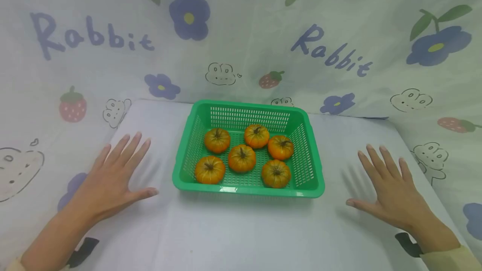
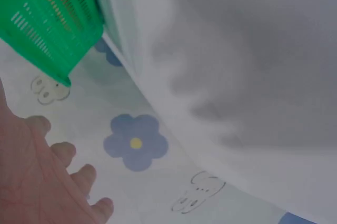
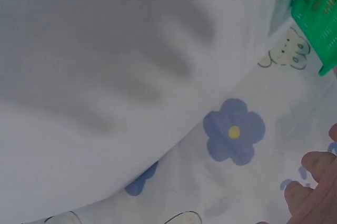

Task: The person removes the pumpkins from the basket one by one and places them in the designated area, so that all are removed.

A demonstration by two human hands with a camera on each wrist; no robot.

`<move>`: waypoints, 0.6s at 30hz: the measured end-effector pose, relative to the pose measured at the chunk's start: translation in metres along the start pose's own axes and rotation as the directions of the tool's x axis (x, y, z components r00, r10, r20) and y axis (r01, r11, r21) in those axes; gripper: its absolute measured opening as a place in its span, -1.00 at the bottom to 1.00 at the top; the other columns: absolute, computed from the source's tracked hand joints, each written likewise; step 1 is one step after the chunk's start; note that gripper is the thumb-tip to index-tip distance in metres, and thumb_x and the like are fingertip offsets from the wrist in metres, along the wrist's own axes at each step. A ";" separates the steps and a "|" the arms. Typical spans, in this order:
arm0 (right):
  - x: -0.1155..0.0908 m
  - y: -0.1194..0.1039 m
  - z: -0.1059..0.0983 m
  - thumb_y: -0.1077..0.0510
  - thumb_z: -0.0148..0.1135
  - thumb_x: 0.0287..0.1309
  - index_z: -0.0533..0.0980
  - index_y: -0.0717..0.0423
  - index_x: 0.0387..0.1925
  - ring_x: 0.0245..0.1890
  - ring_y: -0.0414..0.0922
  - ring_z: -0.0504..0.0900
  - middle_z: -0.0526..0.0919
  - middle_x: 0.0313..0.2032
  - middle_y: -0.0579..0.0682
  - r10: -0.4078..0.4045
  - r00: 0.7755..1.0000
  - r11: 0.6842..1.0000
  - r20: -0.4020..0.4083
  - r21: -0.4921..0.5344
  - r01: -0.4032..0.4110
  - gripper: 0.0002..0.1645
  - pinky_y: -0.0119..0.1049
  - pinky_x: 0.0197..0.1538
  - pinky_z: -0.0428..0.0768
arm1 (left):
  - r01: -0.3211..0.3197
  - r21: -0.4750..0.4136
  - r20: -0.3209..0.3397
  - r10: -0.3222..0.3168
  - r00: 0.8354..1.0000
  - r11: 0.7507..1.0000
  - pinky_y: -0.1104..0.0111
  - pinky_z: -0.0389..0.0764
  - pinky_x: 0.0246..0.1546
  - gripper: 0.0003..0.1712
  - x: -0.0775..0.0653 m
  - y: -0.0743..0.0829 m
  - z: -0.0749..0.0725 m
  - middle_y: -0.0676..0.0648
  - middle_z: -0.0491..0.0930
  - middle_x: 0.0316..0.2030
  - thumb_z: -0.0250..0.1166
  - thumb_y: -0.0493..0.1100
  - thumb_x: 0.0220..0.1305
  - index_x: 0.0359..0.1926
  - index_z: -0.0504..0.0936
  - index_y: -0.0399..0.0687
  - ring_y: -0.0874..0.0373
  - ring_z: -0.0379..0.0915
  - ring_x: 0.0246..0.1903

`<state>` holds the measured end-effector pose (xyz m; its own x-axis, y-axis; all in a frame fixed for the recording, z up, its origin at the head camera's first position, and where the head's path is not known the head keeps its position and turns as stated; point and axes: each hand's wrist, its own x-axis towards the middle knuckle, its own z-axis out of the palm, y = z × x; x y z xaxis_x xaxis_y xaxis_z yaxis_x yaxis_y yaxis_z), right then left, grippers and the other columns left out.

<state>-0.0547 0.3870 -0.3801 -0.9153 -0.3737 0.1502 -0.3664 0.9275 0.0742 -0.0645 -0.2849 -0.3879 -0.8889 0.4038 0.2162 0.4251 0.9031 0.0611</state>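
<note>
A green plastic basket [image 1: 248,190] with slotted walls stands on the white table. Inside it lie several small orange pumpkins [image 1: 242,159] with brown stems. To the left of the basket, my left hand [image 1: 113,179] is held palm down with its fingers spread, holding nothing. My right hand [image 1: 395,191] is on the other side, likewise spread and holding nothing. Both hands cast shadows on the table and stand apart from the basket. The left wrist view shows part of the left palm [image 2: 37,182] and the basket's corner [image 2: 58,29]. Fingers of the right hand [image 3: 316,182] appear in the right wrist view.
A white cloth covers the table [image 1: 241,233]. Behind and beside it hangs a pale curtain [image 1: 248,20] printed with flowers, strawberries, rabbits and the word "Rabbit". A dark strap [image 1: 83,252] shows below the left wrist, and another strap [image 1: 408,244] below the right.
</note>
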 end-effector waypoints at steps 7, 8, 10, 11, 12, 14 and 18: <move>0.008 -0.006 -0.009 -0.58 0.46 -0.13 -0.18 -0.02 0.69 0.65 0.13 -0.34 -0.21 0.67 0.11 -0.046 0.998 0.999 -0.040 0.008 0.046 0.60 0.14 0.56 -0.45 | -0.010 0.012 -0.008 0.010 1.000 1.000 -0.08 -0.43 0.55 0.41 0.003 0.004 -0.005 -0.18 -0.15 0.66 0.33 0.58 0.10 0.70 -0.15 0.08 -0.16 -0.34 0.63; 0.009 -0.007 -0.010 -0.60 0.45 -0.13 -0.18 -0.02 0.69 0.65 0.13 -0.34 -0.21 0.67 0.11 -0.053 0.998 0.999 -0.042 0.004 0.053 0.61 0.14 0.56 -0.44 | -0.013 0.013 -0.009 0.013 1.000 1.000 -0.08 -0.42 0.55 0.41 0.004 0.005 -0.005 -0.18 -0.16 0.66 0.34 0.58 0.10 0.70 -0.16 0.07 -0.16 -0.33 0.63; 0.012 -0.009 -0.014 -0.61 0.44 -0.14 -0.16 0.00 0.69 0.65 0.13 -0.31 -0.19 0.67 0.12 -0.068 0.996 0.998 -0.053 0.002 0.068 0.62 0.13 0.57 -0.41 | -0.019 0.011 -0.012 0.019 1.000 1.000 -0.08 -0.41 0.55 0.40 0.007 0.007 -0.007 -0.18 -0.16 0.66 0.34 0.58 0.11 0.70 -0.15 0.07 -0.17 -0.32 0.63; 0.013 -0.010 -0.015 -0.62 0.44 -0.14 -0.15 0.00 0.69 0.65 0.14 -0.30 -0.18 0.67 0.13 -0.075 0.996 0.997 -0.057 0.003 0.075 0.61 0.13 0.57 -0.39 | -0.021 0.011 -0.012 0.022 1.000 1.000 -0.09 -0.40 0.55 0.40 0.008 0.008 -0.008 -0.17 -0.16 0.66 0.34 0.57 0.11 0.70 -0.16 0.07 -0.17 -0.32 0.63; 0.015 -0.011 -0.017 -0.62 0.44 -0.15 -0.14 0.01 0.69 0.65 0.14 -0.28 -0.16 0.66 0.13 -0.081 0.995 0.997 -0.061 0.006 0.082 0.61 0.13 0.58 -0.37 | -0.025 0.018 -0.011 0.025 1.000 1.000 -0.10 -0.40 0.55 0.40 0.010 0.010 -0.008 -0.17 -0.17 0.67 0.33 0.58 0.12 0.70 -0.16 0.07 -0.18 -0.31 0.63; 0.019 -0.015 -0.021 -0.61 0.45 -0.14 -0.11 0.00 0.69 0.64 0.15 -0.26 -0.13 0.66 0.13 -0.089 0.994 0.996 -0.064 0.015 0.090 0.60 0.12 0.58 -0.35 | -0.028 0.029 -0.015 0.029 0.999 0.999 -0.12 -0.38 0.54 0.39 0.015 0.012 -0.009 -0.16 -0.17 0.67 0.32 0.58 0.13 0.70 -0.17 0.07 -0.18 -0.30 0.62; 0.029 -0.023 -0.027 -0.56 0.49 -0.12 -0.08 -0.01 0.68 0.64 0.16 -0.23 -0.09 0.66 0.11 -0.116 0.991 0.992 -0.068 0.048 0.119 0.56 0.12 0.59 -0.32 | -0.040 0.050 -0.021 0.041 0.999 0.998 -0.14 -0.36 0.54 0.38 0.024 0.016 -0.011 -0.17 -0.17 0.66 0.30 0.58 0.15 0.70 -0.17 0.07 -0.20 -0.28 0.62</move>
<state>-0.0686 0.3543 -0.3507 -0.8533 -0.4784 0.2073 -0.4805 0.8759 0.0438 -0.0766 -0.2623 -0.3711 -0.8671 0.4372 0.2389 0.4511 0.8925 0.0041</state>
